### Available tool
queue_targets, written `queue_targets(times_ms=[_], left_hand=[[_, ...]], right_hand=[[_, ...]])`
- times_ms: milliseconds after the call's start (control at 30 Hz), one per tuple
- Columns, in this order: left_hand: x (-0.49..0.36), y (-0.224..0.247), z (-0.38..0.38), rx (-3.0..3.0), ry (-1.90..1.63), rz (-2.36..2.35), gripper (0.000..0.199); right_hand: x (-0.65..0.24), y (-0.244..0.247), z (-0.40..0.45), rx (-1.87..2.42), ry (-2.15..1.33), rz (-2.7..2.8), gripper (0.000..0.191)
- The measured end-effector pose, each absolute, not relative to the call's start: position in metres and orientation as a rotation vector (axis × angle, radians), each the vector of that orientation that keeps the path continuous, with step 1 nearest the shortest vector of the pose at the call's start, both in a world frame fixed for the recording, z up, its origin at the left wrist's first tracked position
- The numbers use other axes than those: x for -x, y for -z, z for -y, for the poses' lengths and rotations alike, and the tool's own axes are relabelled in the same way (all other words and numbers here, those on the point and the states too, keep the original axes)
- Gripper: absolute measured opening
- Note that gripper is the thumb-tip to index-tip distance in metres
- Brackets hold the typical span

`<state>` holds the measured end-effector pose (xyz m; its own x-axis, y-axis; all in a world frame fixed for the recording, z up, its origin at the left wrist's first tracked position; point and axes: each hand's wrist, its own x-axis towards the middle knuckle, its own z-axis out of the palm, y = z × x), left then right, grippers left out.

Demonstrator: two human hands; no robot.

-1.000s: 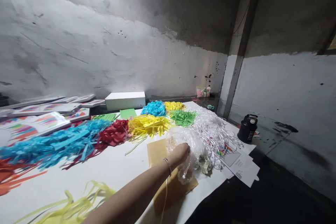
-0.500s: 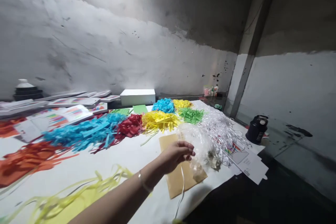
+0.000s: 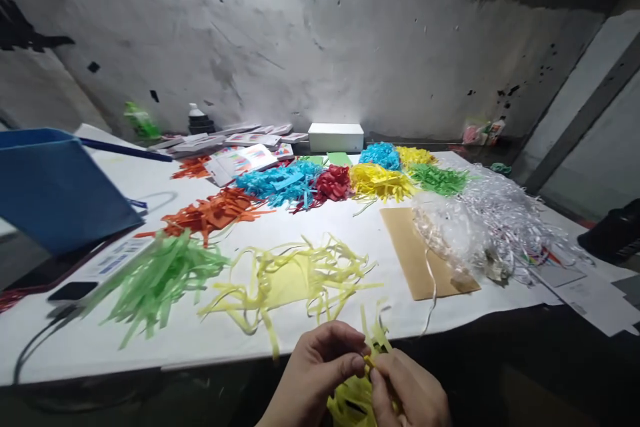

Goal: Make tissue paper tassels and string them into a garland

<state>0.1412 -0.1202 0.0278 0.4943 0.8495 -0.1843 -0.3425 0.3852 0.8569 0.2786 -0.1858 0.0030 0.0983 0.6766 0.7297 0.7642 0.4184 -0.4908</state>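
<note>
My left hand [image 3: 327, 363] and my right hand [image 3: 413, 390] meet at the near edge of the table. Both are closed in a pinch on a twisted yellow paper strip [image 3: 369, 361]. Below and behind the fingers hangs a bunch of yellow paper streamers [image 3: 353, 403], partly hidden by the hands. Just beyond them, pale yellow streamers [image 3: 290, 280] lie spread around a flat yellow piece. A brown paper sheet [image 3: 407, 240] lies to the right, with a white string [image 3: 431, 300] trailing over it toward the edge.
Green streamers [image 3: 167, 273] and orange ones [image 3: 215, 210] lie left. Blue [image 3: 280, 183], red and yellow piles sit behind. Clear plastic [image 3: 450, 233] and white strands [image 3: 515, 207] fill the right. A blue bin [image 3: 60, 193], power bank with cable [image 3: 73, 291] and dark bottle [image 3: 613, 230] flank the table.
The view has swung left and down. The arm stretched over the brown sheet has drawn back; both hands now show together at the near edge, pinching the yellow strip.
</note>
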Motion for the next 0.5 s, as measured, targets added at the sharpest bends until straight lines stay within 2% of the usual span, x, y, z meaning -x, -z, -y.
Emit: queue_targets(times_ms=[167,267,367,500], left_hand=[[-0.111,-0.028,0.123,-1.126,-0.882,-0.778,0.014],[-0.102,-0.032,0.124,-1.267,-0.877,-0.765,0.005],[-0.097,-0.032,0.124,-1.263,-0.837,-0.777,0.005],[-0.094,-0.025,0.124,-1.337,-0.834,-0.836,0.008]], right_hand=[[-0.272,-0.012,0.185,1.277,0.127,1.884,0.020],[-0.272,-0.023,0.185,1.289,-0.060,2.017,0.023],[-0.266,-0.022,0.187,1.341,-0.347,1.901,0.021],[-0.253,-0.004,0.191,1.361,-0.356,1.653,0.022]])
